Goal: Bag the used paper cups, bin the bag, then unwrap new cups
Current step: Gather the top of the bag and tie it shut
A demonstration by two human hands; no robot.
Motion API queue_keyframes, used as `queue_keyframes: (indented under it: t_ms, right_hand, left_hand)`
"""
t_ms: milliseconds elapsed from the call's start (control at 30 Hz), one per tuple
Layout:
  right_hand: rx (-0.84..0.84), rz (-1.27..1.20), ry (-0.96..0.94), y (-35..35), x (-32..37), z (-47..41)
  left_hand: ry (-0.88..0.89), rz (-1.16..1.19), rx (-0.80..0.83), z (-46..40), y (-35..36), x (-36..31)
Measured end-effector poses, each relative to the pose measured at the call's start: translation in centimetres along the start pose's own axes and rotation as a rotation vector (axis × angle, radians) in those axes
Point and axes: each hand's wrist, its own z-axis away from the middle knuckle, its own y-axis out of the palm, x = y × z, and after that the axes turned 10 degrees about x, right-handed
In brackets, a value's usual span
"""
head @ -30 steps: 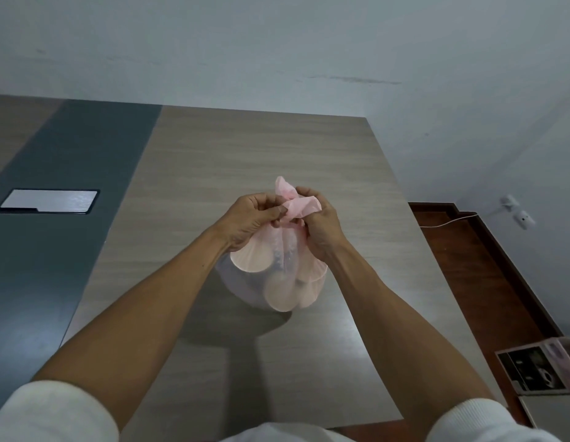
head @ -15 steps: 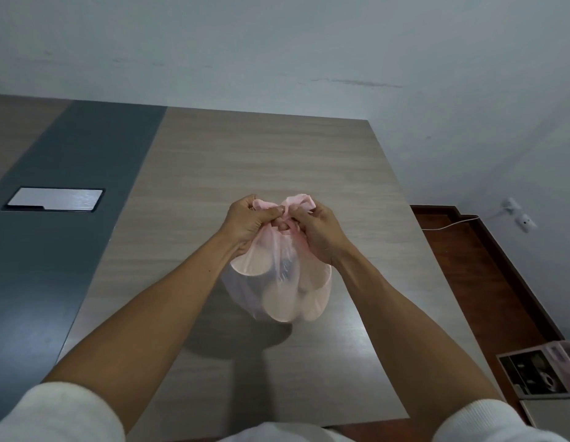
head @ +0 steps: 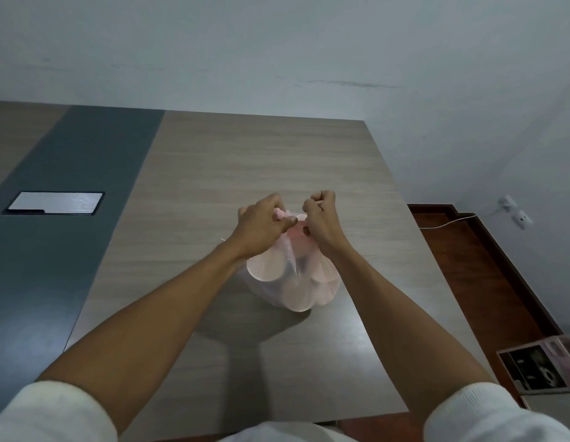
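Room: pale wall, wood-grain tabletop (head: 245, 161) with a dark grey strip and a flush metal hatch (head: 55, 203); red-brown floor at right, a printed box (head: 538, 366) at the lower right edge.
Item: translucent pink plastic bag (head: 293, 282) near the tabletop's middle, holding paper cups (head: 266, 266).
Left hand (head: 261, 223): fingers curled, pinching one bag handle.
Right hand (head: 320, 218): fingers curled tight on the other handle.
Hands close together above the bag's gathered mouth.

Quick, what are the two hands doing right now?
Left hand: closed, pinching the bag top.
Right hand: closed, pulling the bag's other end.
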Motion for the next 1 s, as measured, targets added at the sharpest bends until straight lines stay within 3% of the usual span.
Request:
queue_keyframes:
  t_ms: [133, 300, 433, 533, 733, 833, 1000]
  right_hand:
    - [-0.024, 0.147, -0.136, 0.1, -0.5, 1.2]
    - [-0.013, 0.234, -0.159, 0.0, -2.5, 1.9]
    - [0.139, 0.252, -0.109, 0.1, -2.7, 2.5]
    - [0.160, 0.345, -0.162, 0.5, -2.6, 2.0]
    - [0.178, 0.272, -0.148, 0.6, -0.7, 2.3]
    - [0.100, 0.269, -0.042, 0.7, -0.8, 2.1]
    - [-0.065, 0.436, 0.226, -0.7, -3.0, 1.0]
  left_hand:
    - [-0.093, 0.450, 0.108, -0.4, -0.4, 0.3]
    - [-0.149, 0.580, 0.025, -0.1, -0.3, 1.5]
    - [-0.193, 0.682, -0.006, 0.3, -0.5, 2.4]
    - [-0.204, 0.657, -0.016, 0.6, -0.7, 1.9]
    - [-0.228, 0.729, 0.071, 1.4, -1.6, 2.5]
    - [-0.312, 0.658, -0.001, 1.4, -1.8, 3.2]
    - [-0.477, 0.341, -0.126, 1.2, -2.8, 7.6]
